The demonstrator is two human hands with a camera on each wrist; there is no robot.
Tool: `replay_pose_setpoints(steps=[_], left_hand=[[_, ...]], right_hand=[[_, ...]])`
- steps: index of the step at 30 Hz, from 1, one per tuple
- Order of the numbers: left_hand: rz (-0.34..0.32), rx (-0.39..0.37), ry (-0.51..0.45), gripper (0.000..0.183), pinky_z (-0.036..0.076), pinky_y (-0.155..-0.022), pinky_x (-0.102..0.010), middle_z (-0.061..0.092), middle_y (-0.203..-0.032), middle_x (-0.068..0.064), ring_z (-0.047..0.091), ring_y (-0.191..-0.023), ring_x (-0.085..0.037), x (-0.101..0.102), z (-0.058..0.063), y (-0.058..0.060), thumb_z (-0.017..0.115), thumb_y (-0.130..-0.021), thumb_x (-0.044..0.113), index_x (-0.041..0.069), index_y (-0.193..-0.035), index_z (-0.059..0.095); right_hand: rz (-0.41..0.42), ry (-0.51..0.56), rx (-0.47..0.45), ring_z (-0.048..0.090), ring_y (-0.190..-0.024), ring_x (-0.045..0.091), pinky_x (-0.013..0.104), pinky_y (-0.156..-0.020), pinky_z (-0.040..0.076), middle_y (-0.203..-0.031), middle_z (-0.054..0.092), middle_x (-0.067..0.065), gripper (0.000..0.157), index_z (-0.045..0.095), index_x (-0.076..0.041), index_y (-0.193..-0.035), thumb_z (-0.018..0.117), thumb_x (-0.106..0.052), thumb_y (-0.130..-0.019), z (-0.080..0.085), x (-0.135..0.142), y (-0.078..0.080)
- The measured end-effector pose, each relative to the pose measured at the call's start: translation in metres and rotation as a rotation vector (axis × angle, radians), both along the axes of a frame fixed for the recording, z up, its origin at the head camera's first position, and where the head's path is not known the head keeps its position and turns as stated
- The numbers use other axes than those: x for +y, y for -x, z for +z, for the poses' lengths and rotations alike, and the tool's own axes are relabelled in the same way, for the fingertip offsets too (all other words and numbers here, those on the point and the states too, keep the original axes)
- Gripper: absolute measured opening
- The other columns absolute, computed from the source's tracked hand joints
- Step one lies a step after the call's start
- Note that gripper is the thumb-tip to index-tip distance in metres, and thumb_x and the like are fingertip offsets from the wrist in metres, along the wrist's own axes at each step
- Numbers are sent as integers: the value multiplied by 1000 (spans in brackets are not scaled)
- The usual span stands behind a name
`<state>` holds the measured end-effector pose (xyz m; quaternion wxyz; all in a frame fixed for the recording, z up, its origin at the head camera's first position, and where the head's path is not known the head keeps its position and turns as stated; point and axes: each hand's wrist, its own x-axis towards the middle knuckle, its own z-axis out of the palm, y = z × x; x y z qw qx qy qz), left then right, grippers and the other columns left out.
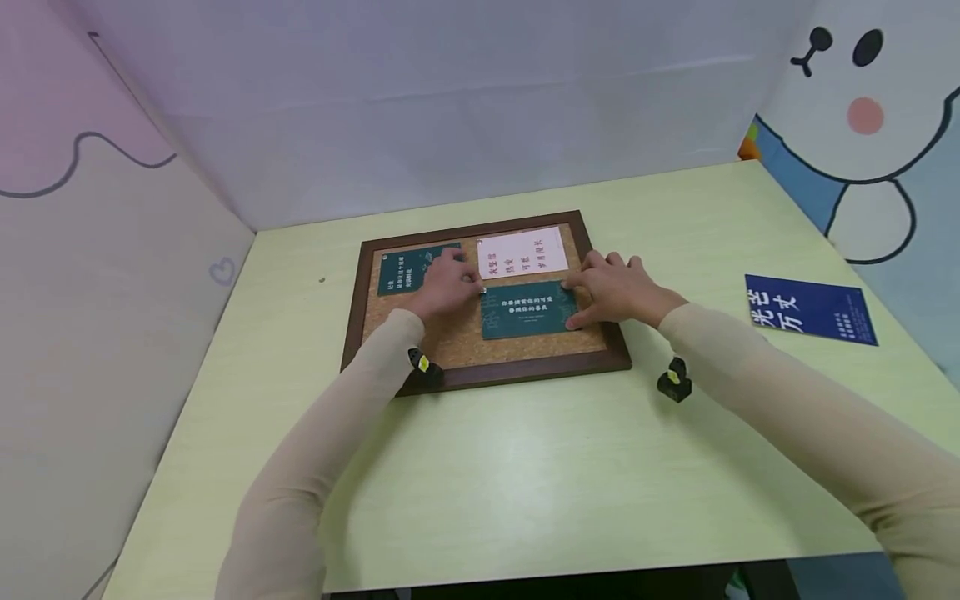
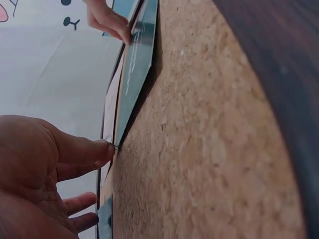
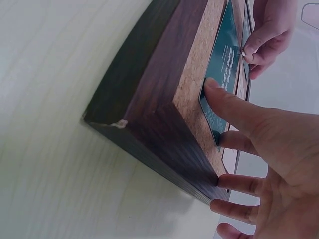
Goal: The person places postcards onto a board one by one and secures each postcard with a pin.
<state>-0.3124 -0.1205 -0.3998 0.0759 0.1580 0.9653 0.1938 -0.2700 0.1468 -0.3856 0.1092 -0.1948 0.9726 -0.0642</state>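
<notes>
A dark green card (image 1: 528, 310) with white lettering lies on the lower right of a framed corkboard (image 1: 461, 346). My left hand (image 1: 446, 285) is at its upper left corner, thumb and forefinger pinching a small clear pushpin (image 3: 242, 51) there. At the card's right end, my right hand (image 1: 618, 290) holds it by two corners with thumb and forefinger, the other fingers spread over the frame. In the left wrist view, the card's near edge stands off the cork. Above it is a pink card (image 1: 522, 252); another green card (image 1: 396, 273) lies upper left, partly under my left hand.
The board's brown wooden frame (image 1: 525, 370) lies on a pale table (image 1: 495, 475). A blue card (image 1: 812, 310) with white characters is on the table to the right. Walls stand behind and on both sides. Each wrist carries a small black device.
</notes>
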Motion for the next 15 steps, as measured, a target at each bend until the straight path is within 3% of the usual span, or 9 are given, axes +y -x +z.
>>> replay_pose_setpoints(steps=[5, 15], left_hand=[[18, -30, 4, 19, 19, -104, -49, 29, -140, -10, 23, -129, -30, 2, -1, 4, 52, -89, 24, 11, -88, 67], [21, -128, -4, 17, 19, -105, -47, 29, -139, -10, 22, -128, -29, 7, 8, 10, 56, -87, 21, 10, -88, 68]], right_hand=[[4, -8, 1, 36, -101, 31, 49, -77, 26, -119, 40, 9, 74, 53, -23, -127, 70, -58, -65, 1, -1, 0], [2, -8, -9, 36, -101, 31, 48, -77, 25, -119, 39, 9, 73, 52, -23, -128, 70, -58, -66, 2, 1, 1]])
